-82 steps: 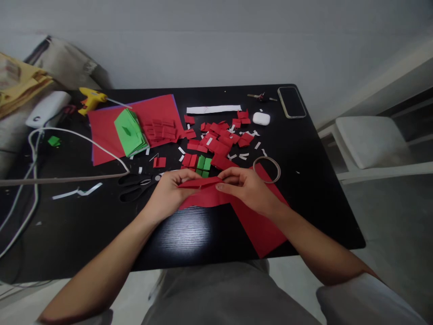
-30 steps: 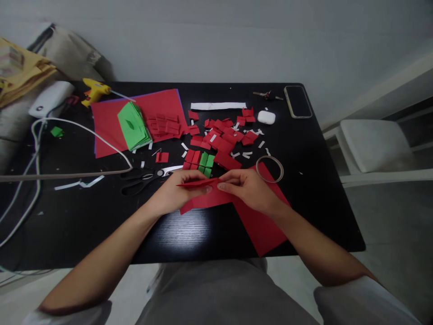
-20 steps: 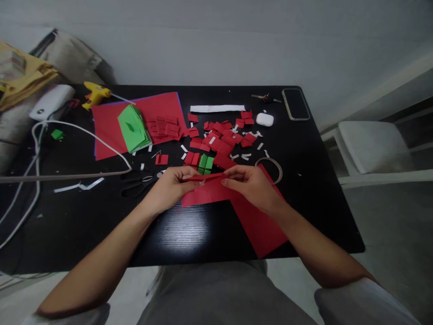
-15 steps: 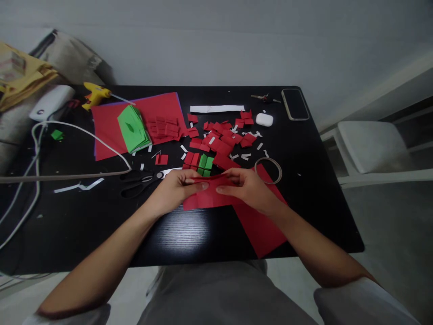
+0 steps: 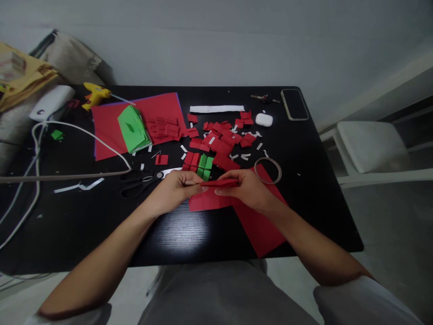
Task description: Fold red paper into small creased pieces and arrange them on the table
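Observation:
My left hand (image 5: 174, 192) and my right hand (image 5: 248, 189) meet over the middle of the black table (image 5: 84, 225). Both pinch a narrow folded strip of red paper (image 5: 219, 183), held just above the table. Under them lies a larger red sheet (image 5: 259, 223) that runs toward the table's near right edge. Black-handled scissors (image 5: 144, 180) lie just left of my left hand. A thin ring of tape (image 5: 268, 169) rests beyond my right hand.
Several small red and green paper pieces (image 5: 216, 144) litter the middle. A red sheet (image 5: 108, 126) with a green paper stack (image 5: 132, 128) lies back left, beside a yellow glue gun (image 5: 94, 95) and white cables (image 5: 37, 149). Phone (image 5: 294, 104), earbud case (image 5: 264, 119) and white strip (image 5: 214, 109) sit at the back.
The red strip between my fingers has been folded shorter and has shifted right. My hands have stayed together at the same spot on the table.

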A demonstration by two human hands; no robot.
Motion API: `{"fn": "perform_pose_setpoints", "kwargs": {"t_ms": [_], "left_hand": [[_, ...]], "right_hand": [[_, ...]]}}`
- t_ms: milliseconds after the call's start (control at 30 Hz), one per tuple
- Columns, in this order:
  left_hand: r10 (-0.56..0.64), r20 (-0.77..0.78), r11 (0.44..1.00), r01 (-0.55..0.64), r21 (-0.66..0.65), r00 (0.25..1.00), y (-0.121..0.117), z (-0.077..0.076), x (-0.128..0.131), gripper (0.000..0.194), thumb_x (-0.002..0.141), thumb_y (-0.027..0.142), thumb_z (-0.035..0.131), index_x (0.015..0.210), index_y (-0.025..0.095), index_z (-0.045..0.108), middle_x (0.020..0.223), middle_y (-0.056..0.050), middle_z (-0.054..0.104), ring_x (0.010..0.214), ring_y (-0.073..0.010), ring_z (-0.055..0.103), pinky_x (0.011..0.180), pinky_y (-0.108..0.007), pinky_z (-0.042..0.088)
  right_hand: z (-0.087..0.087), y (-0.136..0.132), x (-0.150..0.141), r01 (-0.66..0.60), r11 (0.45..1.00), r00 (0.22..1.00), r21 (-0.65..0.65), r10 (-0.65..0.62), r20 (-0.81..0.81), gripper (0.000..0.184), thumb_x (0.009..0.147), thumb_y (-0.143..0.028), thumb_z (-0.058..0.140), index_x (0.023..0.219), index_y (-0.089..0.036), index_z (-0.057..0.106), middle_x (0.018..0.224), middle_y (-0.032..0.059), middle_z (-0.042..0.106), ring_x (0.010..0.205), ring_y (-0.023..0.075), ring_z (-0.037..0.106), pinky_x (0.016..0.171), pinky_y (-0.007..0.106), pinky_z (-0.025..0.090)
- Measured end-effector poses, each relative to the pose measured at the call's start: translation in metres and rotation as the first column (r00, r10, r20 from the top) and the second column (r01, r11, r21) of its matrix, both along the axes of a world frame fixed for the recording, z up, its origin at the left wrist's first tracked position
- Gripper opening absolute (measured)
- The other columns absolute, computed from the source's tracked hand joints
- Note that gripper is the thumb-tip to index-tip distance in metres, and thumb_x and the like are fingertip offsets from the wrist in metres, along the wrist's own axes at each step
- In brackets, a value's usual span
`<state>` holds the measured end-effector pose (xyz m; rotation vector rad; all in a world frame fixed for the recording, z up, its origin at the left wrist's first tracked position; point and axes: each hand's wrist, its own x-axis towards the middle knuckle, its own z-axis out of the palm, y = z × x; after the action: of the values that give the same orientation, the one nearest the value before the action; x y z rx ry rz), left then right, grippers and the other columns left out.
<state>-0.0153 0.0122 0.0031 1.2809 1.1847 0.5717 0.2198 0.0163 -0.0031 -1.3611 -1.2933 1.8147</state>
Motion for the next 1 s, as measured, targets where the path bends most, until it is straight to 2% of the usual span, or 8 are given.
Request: {"fn": "perform_pose_setpoints", "kwargs": {"t_ms": [200, 400, 667, 867, 1000], "left_hand": [[0.015, -0.014, 1.000, -0.015, -0.007, 1.000, -0.001, -0.002, 0.001, 0.034, 0.074, 0.047, 0.086, 0.078, 0.015, 0.076, 0.069, -0.001, 0.069, 0.060, -0.0130, 0.057, 0.056, -0.023, 0.045], [-0.029, -0.038, 0.998, 0.031, 0.049, 0.999, -0.002, -0.004, 0.000, 0.036, 0.080, 0.049, 0.083, 0.073, 0.016, 0.070, 0.063, 0.003, 0.057, 0.057, -0.0102, 0.046, 0.053, -0.021, 0.037], [-0.045, -0.099, 0.995, 0.054, 0.088, 0.994, 0.003, -0.001, -0.003, 0.036, 0.083, 0.049, 0.081, 0.073, 0.016, 0.072, 0.064, 0.002, 0.058, 0.058, -0.0107, 0.050, 0.054, -0.021, 0.042], [-0.042, -0.045, 0.998, 0.044, 0.048, 0.998, 0.005, -0.001, -0.006, 0.030, 0.085, 0.046, 0.078, 0.083, 0.016, 0.077, 0.071, -0.001, 0.068, 0.066, -0.0149, 0.066, 0.064, -0.026, 0.057], [-0.051, -0.075, 0.993, 0.058, 0.099, 0.996, 0.003, 0.002, -0.006, 0.027, 0.086, 0.043, 0.077, 0.082, 0.016, 0.076, 0.071, -0.001, 0.067, 0.064, -0.0139, 0.062, 0.060, -0.024, 0.052]], "right_hand": [[-0.002, 0.001, -0.001, 0.029, 1.000, 1.000, 0.009, -0.029, -0.004, 0.031, 0.059, -0.023, 0.096, 0.086, -0.020, 0.081, 0.082, 0.0000, 0.079, 0.077, 0.0166, 0.072, 0.075, 0.030, 0.055], [-0.004, 0.006, 0.003, 0.056, 0.998, 0.998, 0.040, -0.057, 0.022, 0.030, 0.061, -0.028, 0.095, 0.088, -0.021, 0.082, 0.084, 0.0007, 0.080, 0.080, 0.0186, 0.073, 0.078, 0.033, 0.056], [-0.006, 0.010, 0.007, 0.069, 0.993, 0.993, 0.096, -0.078, 0.091, 0.031, 0.063, -0.031, 0.095, 0.089, -0.020, 0.083, 0.083, 0.0012, 0.079, 0.079, 0.0188, 0.071, 0.078, 0.034, 0.054], [-0.007, 0.013, 0.010, 0.093, 0.988, 0.994, 0.126, -0.100, 0.052, 0.027, 0.066, -0.029, 0.094, 0.088, -0.021, 0.082, 0.081, 0.0008, 0.079, 0.077, 0.0185, 0.073, 0.079, 0.034, 0.056], [-0.009, 0.012, 0.009, 0.072, 0.991, 0.996, 0.112, -0.078, 0.050, 0.029, 0.065, -0.030, 0.095, 0.089, -0.021, 0.083, 0.082, 0.0015, 0.079, 0.080, 0.0197, 0.074, 0.080, 0.035, 0.057]]}}
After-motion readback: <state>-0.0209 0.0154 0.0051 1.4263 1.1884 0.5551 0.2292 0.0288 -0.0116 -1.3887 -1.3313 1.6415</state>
